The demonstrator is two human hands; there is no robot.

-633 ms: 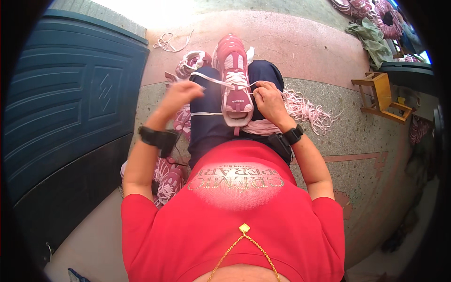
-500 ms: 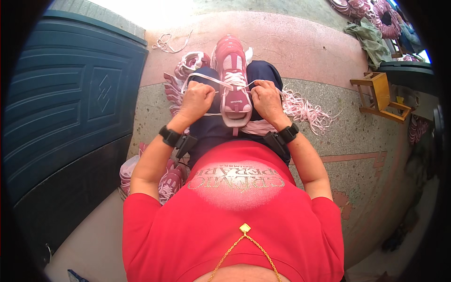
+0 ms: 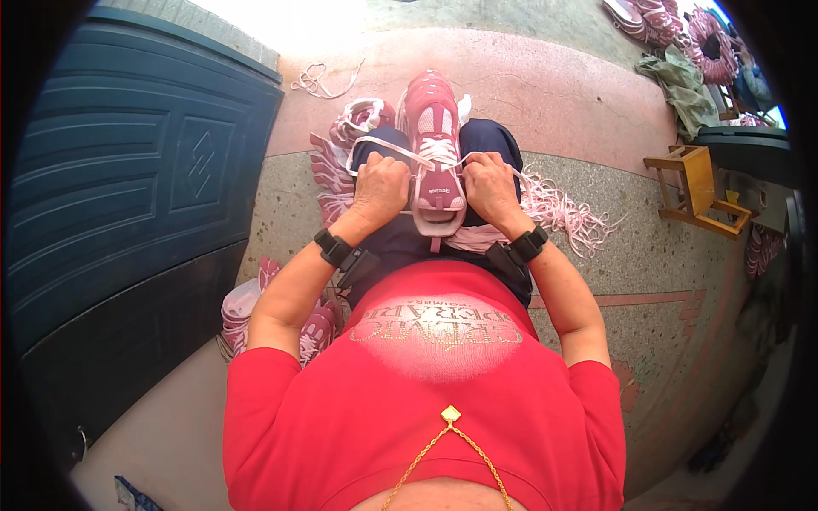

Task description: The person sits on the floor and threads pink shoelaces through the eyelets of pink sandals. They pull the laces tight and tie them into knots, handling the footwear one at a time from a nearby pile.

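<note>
Speckled floor [image 3: 609, 264] all round, with a pinkish strip across it beyond the knees. Big blue panelled door [image 3: 128, 170] on the left. Person seated, seen from above: red shirt [image 3: 358, 417] with a pale patch on the chest, dark trousers [image 3: 492, 145], knees apart. Small wooden stool [image 3: 699, 192] on the right, well apart from the legs. Pile of pink footwear [image 3: 652, 21] top right, next to a greenish cloth [image 3: 682, 89]. Heap of pale laces [image 3: 567, 209] on the right, just beside the right leg. More pink pieces [image 3: 332, 183] along the outside of the left leg, and pink shoes [image 3: 319, 330] lower left by the left elbow. Main shoe [image 3: 440, 183], pink, lies in the lap between the knees: sole down, toe away from the body, heel opening toward the shirt. Left hand [image 3: 381, 185] is at its left side, fingers curled in; can't tell what they pinch, if anything. Right hand [image 3: 492, 185] is at its right side, fingertips pressed together on a lace end coming off the eyelets. Black band on each wrist. White lace [image 3: 396, 150] runs from the shoe leftward and loops over the left knee. Another, loose lace [image 3: 328, 94] on the floor, upper left. Gold pendant [image 3: 451, 414] hangs on a chain over the shirt.
</note>
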